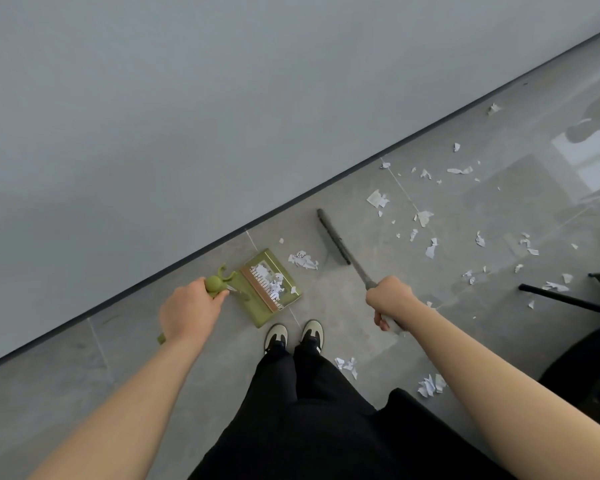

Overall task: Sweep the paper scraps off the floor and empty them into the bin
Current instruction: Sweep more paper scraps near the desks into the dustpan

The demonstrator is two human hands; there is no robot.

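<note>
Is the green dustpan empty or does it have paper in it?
It has paper in it: white scraps lie inside the dustpan on the floor.

Soft even daylight, window glare on glossy floor [582,161], wide-angle edge warp.

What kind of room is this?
Probably an office or similar indoor room, though that is uncertain: glossy grey floor tiles, a plain grey wall with a dark skirting strip, and black furniture legs at the right edge. Paper scraps litter the floor.
</note>
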